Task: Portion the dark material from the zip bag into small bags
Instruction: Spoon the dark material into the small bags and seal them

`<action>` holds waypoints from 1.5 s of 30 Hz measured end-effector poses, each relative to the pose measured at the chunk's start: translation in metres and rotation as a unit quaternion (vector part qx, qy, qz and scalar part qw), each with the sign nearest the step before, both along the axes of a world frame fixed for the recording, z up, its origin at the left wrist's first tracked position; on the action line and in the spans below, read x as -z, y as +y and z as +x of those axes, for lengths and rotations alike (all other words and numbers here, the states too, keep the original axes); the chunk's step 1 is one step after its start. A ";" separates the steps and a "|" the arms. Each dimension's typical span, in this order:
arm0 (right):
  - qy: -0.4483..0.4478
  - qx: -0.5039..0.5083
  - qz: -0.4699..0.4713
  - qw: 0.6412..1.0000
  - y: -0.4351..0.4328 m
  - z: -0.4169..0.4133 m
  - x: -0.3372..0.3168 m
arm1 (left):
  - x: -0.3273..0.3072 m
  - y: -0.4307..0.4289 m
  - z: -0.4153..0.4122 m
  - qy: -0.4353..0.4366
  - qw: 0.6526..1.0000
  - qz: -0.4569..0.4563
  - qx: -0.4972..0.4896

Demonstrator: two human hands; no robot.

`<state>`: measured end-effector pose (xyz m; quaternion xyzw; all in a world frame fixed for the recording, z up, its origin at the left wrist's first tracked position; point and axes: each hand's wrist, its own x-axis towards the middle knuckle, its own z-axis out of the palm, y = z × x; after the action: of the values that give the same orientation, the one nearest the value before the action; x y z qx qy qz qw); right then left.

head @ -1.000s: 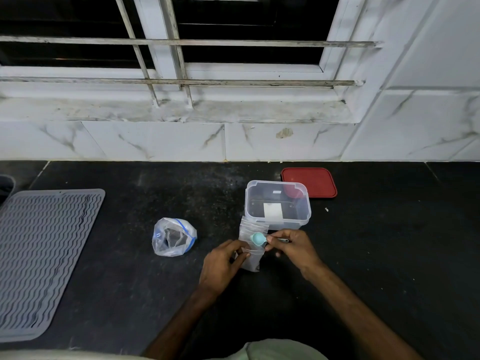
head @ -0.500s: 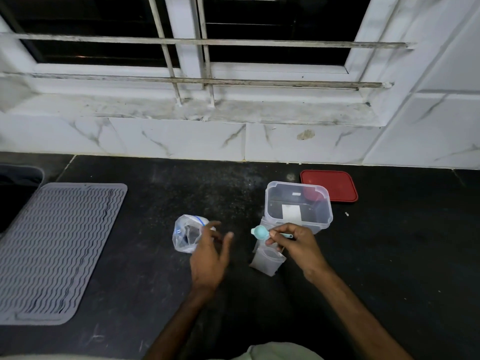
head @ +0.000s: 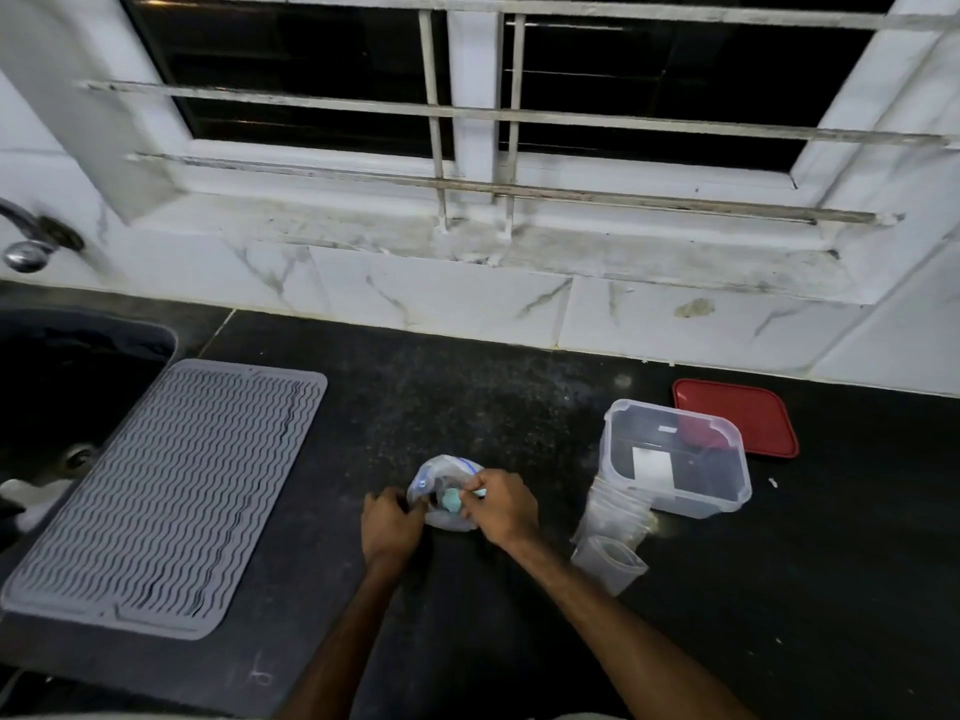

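The clear zip bag [head: 448, 478] with a blue seal line sits on the black counter, its mouth open. My left hand [head: 389, 524] grips the bag's left edge. My right hand [head: 501, 506] holds a small teal spoon [head: 451, 500], whose bowl is inside the bag's mouth. The dark material in the bag is mostly hidden by my hands. To the right, a small clear bag [head: 609, 563] stands open on the counter, with more small bags [head: 615, 511] leaning behind it.
A clear plastic container [head: 675, 462] lies just behind the small bags, and its red lid [head: 737, 423] rests farther back. A grey ribbed drying mat [head: 166, 491] covers the counter's left side, beside a dark sink [head: 67, 387] and tap [head: 26, 241].
My left hand left the small bag and took hold of the zip bag. My right hand carried the teal spoon leftward from the small bag into the zip bag's mouth.
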<state>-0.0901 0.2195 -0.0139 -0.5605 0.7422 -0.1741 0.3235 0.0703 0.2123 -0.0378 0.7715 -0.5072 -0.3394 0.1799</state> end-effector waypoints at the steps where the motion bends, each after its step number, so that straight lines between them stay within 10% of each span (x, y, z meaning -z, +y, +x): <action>1: 0.019 0.003 0.001 1.000 -0.001 -0.002 0.000 | -0.001 -0.001 0.000 0.021 1.000 -0.007 -0.007; 26: -0.034 0.083 0.057 0.994 0.001 0.000 0.002 | -0.011 -0.011 -0.026 0.298 0.951 -0.022 -0.079; 45: -0.046 0.065 0.054 0.995 0.004 -0.003 -0.004 | -0.016 -0.006 -0.026 0.235 0.971 -0.013 0.032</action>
<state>-0.0935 0.2234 -0.0102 -0.4839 0.7699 -0.1799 0.3752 0.0444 0.2063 -0.0223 0.6513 -0.4796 -0.5099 0.2929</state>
